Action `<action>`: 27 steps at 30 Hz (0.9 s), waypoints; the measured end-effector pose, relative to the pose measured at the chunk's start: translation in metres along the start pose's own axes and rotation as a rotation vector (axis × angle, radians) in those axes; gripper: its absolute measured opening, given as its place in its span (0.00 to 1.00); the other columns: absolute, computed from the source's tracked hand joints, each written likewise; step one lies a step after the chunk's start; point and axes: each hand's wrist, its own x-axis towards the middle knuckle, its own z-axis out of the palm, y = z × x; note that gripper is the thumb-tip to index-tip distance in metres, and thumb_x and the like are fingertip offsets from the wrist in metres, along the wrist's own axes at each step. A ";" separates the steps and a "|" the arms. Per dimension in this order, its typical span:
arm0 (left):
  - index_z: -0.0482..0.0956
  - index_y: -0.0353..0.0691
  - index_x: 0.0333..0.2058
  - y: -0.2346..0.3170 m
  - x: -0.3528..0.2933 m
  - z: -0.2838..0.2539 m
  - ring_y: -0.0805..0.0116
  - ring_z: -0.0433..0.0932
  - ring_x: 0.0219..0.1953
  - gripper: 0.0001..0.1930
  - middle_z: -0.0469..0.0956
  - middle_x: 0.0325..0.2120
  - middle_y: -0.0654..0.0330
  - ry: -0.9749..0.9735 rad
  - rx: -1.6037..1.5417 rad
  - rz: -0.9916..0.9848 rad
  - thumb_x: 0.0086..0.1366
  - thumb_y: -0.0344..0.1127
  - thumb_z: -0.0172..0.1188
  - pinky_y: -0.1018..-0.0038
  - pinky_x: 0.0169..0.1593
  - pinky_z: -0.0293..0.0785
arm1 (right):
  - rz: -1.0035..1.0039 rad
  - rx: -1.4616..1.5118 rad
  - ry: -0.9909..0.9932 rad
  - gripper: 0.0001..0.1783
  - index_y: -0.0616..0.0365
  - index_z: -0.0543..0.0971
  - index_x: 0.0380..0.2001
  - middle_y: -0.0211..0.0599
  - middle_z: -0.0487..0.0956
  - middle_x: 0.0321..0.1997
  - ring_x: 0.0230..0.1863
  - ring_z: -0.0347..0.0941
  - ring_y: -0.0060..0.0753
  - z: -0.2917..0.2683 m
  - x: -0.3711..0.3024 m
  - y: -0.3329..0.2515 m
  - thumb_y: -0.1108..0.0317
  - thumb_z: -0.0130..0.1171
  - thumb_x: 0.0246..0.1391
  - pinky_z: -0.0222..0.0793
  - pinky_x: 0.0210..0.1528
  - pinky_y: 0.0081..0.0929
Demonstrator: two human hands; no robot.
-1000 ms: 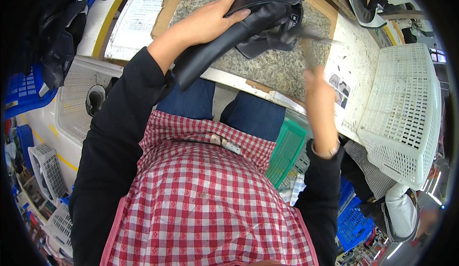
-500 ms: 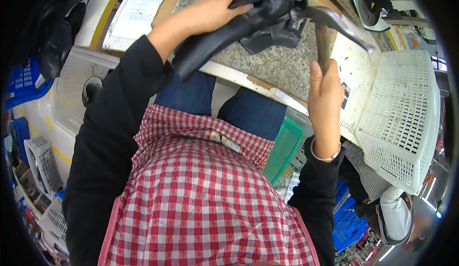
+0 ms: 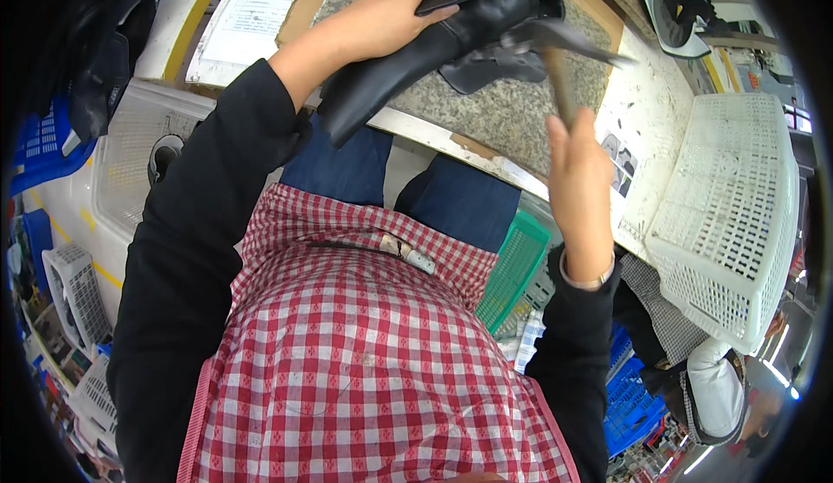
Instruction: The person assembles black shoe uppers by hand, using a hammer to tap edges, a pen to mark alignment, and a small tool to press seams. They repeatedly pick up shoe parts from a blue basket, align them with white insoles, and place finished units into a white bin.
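A black leather boot [image 3: 408,59] lies slanted across the grey stone slab [image 3: 512,123] on the bench, its tube-like shaft reaching over the near edge. My left hand [image 3: 390,19] grips it from the left, the thumb on its side; part of the fingers is cut off by the upper edge. In my right hand [image 3: 580,175] is a hammer [image 3: 560,92], held by its wooden handle. Its metal head is smeared by motion and is close to the right side of the boot. Another black leather part [image 3: 495,71] shows beneath the boot; whether it belongs to it I cannot tell.
A white slotted basket [image 3: 720,214] stands at the bench's right end. Left of the slab lies a printed sheet [image 3: 243,23]; a translucent tub [image 3: 130,166] is further left. Below the bench edge is a green basket [image 3: 512,275]. Another person's pale sleeve [image 3: 718,387] shows at lower right.
The hammer has swung left toward the boot, its head now blurred. My right hand has shifted slightly left. My left hand keeps its hold, and the boot has barely moved.
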 end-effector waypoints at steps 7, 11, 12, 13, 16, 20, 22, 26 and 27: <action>0.49 0.41 0.74 -0.002 -0.002 0.002 0.29 0.77 0.53 0.38 0.76 0.52 0.28 0.058 0.031 0.055 0.74 0.45 0.56 0.50 0.58 0.72 | -0.120 -0.032 -0.072 0.16 0.63 0.68 0.41 0.58 0.79 0.23 0.28 0.78 0.68 0.001 -0.004 -0.008 0.59 0.54 0.72 0.71 0.28 0.54; 0.48 0.41 0.75 0.002 -0.006 0.002 0.30 0.76 0.55 0.38 0.76 0.53 0.29 -0.038 0.022 -0.108 0.75 0.46 0.56 0.51 0.59 0.72 | -0.035 0.073 -0.065 0.15 0.62 0.68 0.40 0.59 0.79 0.23 0.27 0.78 0.68 0.002 -0.009 -0.007 0.59 0.54 0.72 0.71 0.28 0.54; 0.48 0.40 0.75 0.002 -0.005 0.002 0.31 0.76 0.55 0.39 0.76 0.53 0.29 0.006 0.072 -0.093 0.74 0.46 0.57 0.51 0.59 0.71 | -0.094 0.033 -0.088 0.16 0.62 0.68 0.41 0.59 0.78 0.22 0.27 0.79 0.67 0.001 -0.011 -0.007 0.59 0.53 0.72 0.71 0.27 0.53; 0.48 0.40 0.75 0.001 -0.005 0.003 0.30 0.76 0.54 0.39 0.76 0.53 0.29 0.013 0.071 -0.050 0.74 0.46 0.56 0.51 0.59 0.71 | -0.189 0.031 -0.141 0.16 0.62 0.68 0.41 0.58 0.78 0.22 0.27 0.79 0.67 0.002 -0.008 -0.007 0.59 0.53 0.72 0.71 0.27 0.52; 0.48 0.40 0.75 -0.001 -0.003 0.004 0.30 0.76 0.56 0.39 0.75 0.54 0.28 0.015 -0.002 0.002 0.74 0.46 0.56 0.51 0.60 0.71 | -0.016 0.042 -0.101 0.16 0.63 0.67 0.40 0.60 0.79 0.24 0.28 0.78 0.69 0.000 -0.005 -0.007 0.58 0.52 0.73 0.71 0.28 0.56; 0.48 0.39 0.74 -0.002 -0.005 0.004 0.32 0.75 0.58 0.38 0.75 0.55 0.29 0.024 0.057 -0.063 0.75 0.46 0.56 0.53 0.62 0.70 | 0.013 0.041 -0.070 0.17 0.63 0.68 0.39 0.58 0.79 0.23 0.26 0.78 0.68 -0.005 0.004 -0.006 0.57 0.53 0.73 0.71 0.27 0.55; 0.48 0.39 0.74 -0.003 -0.006 0.003 0.32 0.75 0.58 0.38 0.74 0.56 0.29 0.020 0.020 0.009 0.75 0.46 0.55 0.53 0.62 0.70 | -0.141 -0.016 -0.094 0.18 0.62 0.69 0.40 0.57 0.78 0.22 0.25 0.78 0.66 -0.007 0.008 -0.002 0.56 0.53 0.72 0.72 0.26 0.52; 0.55 0.42 0.73 -0.005 -0.006 0.006 0.34 0.76 0.57 0.34 0.75 0.56 0.33 0.031 -0.025 -0.034 0.74 0.43 0.57 0.55 0.62 0.71 | 0.073 -0.027 -0.011 0.17 0.63 0.69 0.41 0.62 0.80 0.25 0.30 0.79 0.69 -0.015 0.005 -0.006 0.57 0.53 0.72 0.72 0.30 0.58; 0.59 0.43 0.72 -0.007 -0.007 0.007 0.36 0.77 0.57 0.32 0.76 0.56 0.35 0.052 -0.029 -0.052 0.73 0.42 0.57 0.55 0.61 0.72 | 0.031 0.017 -0.069 0.17 0.62 0.69 0.42 0.62 0.80 0.25 0.29 0.79 0.69 -0.018 0.002 -0.003 0.57 0.53 0.72 0.72 0.30 0.57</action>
